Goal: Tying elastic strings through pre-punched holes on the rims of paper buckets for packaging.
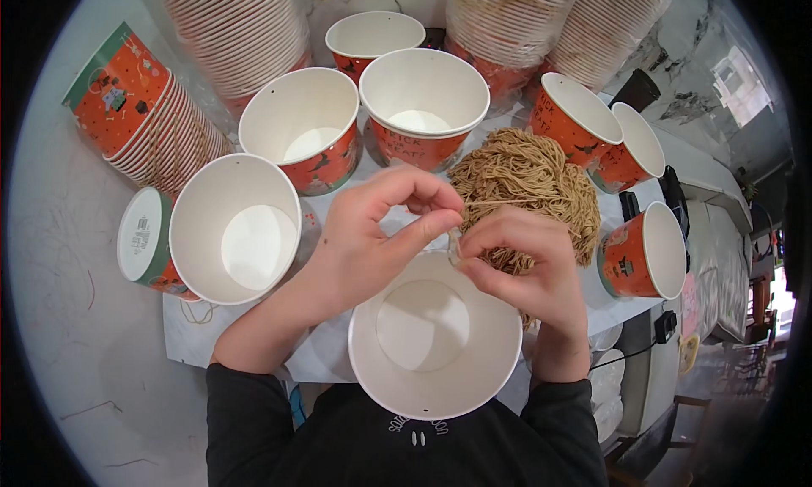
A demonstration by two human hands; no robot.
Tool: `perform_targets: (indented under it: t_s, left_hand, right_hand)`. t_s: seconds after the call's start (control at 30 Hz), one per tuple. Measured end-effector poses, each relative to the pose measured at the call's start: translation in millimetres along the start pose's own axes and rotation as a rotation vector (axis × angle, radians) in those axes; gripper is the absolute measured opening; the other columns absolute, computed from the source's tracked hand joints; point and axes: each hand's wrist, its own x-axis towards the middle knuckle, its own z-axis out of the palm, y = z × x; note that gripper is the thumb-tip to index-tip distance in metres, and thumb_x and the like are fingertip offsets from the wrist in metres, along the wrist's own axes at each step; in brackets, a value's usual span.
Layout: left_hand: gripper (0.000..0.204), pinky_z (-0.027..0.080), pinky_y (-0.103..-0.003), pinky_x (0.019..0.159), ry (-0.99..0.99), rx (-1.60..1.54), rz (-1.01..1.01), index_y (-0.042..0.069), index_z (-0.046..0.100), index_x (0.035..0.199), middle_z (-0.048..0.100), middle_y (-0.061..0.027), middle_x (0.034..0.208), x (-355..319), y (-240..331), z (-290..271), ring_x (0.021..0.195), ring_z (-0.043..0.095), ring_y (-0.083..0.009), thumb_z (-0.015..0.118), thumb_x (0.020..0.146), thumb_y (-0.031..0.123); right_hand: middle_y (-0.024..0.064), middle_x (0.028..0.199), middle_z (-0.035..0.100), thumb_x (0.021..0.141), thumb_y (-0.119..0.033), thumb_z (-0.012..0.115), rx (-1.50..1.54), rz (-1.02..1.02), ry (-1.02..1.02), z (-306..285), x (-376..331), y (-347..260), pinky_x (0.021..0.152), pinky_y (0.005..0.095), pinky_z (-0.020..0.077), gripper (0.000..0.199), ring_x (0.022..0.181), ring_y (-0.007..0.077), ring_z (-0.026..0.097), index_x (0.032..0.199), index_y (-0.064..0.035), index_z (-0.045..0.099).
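Both of my hands are close together above the far rim of a white-lined paper bucket (436,390), which stands open side up right in front of me. Thumb and fingers of my left hand (372,233) pinch a thin tan cord. Just beside it, my right hand (529,263) is also closed in a pinch on the cord, and a small pale loop shows between the two sets of fingertips. Behind my right hand lies a big tangled bundle of tan cord (524,174), partly hidden by it. A small hole is visible in the bucket's near rim.
Orange printed buckets stand around: one at left (237,233), another beyond it (300,123), a nested pair (423,98) behind my hands, and one at right (647,254). Tall bucket stacks (237,30) line the back. A leaning stack (139,106) is far left.
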Motion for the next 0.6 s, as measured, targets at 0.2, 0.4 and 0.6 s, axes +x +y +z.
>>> perform_targets:
  t_s: [0.2, 0.4, 0.6]
  left_hand:
    - [0.034, 0.057, -0.033, 0.095, -0.058, -0.034, 0.172, -0.001, 0.053, 0.12, 0.054, -0.0105, 0.12, 1.1, 0.1, -4.5, 0.104, 0.069, -0.0197, 0.066, 0.091, -0.013]
    - [0.047, 0.055, -0.027, 0.092, -0.093, -0.31, -0.047, 0.004, 0.041, 0.13, 0.045, -0.0074, 0.13, -3.9, 0.6, 4.0, 0.11, 0.068, -0.017, 0.066, 0.093, -0.009]
    - [0.047, 0.053, -0.027, 0.096, -0.157, -0.543, -0.367, 0.005, 0.043, 0.131, 0.048, -0.0069, 0.131, -1.9, 2.6, 9.4, 0.113, 0.067, -0.0155, 0.071, 0.094, -0.001]
  right_hand:
    - [0.0073, 0.104, 0.07, 0.087, 0.0, 0.074, -0.089, -0.067, 0.357, 10.5, 6.0, 4.6, 0.068, 0.0261, 0.0515, 0.026, 0.082, 0.0161, 0.064, 0.112, -0.0011, 0.071]
    - [0.0083, 0.1, 0.072, 0.094, -0.002, 0.069, 0.187, 0.053, 0.128, 12.9, 2.4, 7.8, 0.073, 0.0274, 0.0537, 0.031, 0.087, 0.0147, 0.068, 0.125, -0.0012, 0.069]
    - [0.0075, 0.095, 0.071, 0.095, 0.001, 0.067, 0.21, 0.017, 0.219, 7.3, 1.3, 12.6, 0.075, 0.0261, 0.0534, 0.014, 0.086, 0.0122, 0.069, 0.109, 0.0023, 0.07]
